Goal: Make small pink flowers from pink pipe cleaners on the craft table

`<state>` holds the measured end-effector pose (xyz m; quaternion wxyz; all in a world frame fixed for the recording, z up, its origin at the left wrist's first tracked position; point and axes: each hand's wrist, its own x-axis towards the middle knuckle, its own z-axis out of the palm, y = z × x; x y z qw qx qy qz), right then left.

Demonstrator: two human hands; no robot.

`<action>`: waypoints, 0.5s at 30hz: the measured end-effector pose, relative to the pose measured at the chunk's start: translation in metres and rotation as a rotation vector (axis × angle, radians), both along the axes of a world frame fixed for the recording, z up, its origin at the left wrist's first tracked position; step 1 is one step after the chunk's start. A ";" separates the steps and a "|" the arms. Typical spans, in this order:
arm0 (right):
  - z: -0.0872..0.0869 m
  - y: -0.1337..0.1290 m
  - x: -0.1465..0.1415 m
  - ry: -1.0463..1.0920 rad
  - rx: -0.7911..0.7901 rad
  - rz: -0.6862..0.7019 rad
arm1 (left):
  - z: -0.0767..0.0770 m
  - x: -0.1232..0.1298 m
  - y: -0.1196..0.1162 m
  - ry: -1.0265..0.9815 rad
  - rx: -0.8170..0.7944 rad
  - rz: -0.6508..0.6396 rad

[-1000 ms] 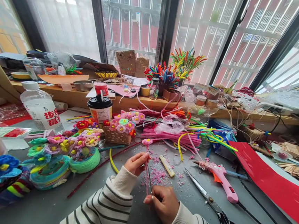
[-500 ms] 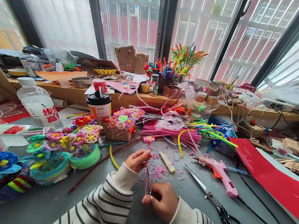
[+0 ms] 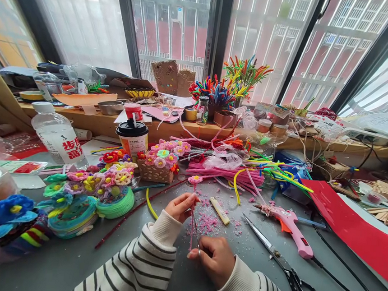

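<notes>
My left hand is closed on the stem of a pink pipe-cleaner flower, whose head with a yellow centre stands above my fingertips. The pink stem hangs down below them. Lower and to the right, my right hand grips small scissors, their thin blades pointing up beside the stem. Pink fuzz clippings lie on the grey table behind my hands, with a cream-coloured stick next to them.
Large scissors and a pink glue gun with a black cord lie at right, near red sheet. Flower baskets, a lidded cup and a bottle stand at left. Pink pipe cleaners lie behind.
The whole view has shifted slightly, so things appear a little further right. My hands keep their grips; the scissor blades now sit slightly further from the stem.
</notes>
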<state>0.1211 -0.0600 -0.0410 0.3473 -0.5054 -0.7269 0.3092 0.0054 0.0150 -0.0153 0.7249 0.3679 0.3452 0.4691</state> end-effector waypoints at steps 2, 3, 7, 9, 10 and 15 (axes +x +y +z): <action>0.000 0.000 0.000 0.019 -0.003 -0.006 | -0.001 0.000 0.001 -0.003 -0.012 0.016; 0.000 0.000 0.000 0.028 -0.004 -0.013 | -0.001 0.000 0.001 -0.007 -0.019 0.025; 0.002 0.000 0.000 0.060 -0.029 -0.029 | -0.002 -0.001 0.003 -0.041 -0.040 0.041; 0.002 -0.001 0.000 0.078 -0.053 -0.010 | -0.002 -0.001 0.003 -0.052 -0.044 0.037; 0.003 -0.002 0.000 0.080 -0.061 0.003 | -0.002 -0.002 0.003 -0.053 -0.045 0.036; 0.003 -0.005 0.000 -0.005 -0.010 0.045 | -0.002 -0.002 0.003 -0.053 -0.031 0.029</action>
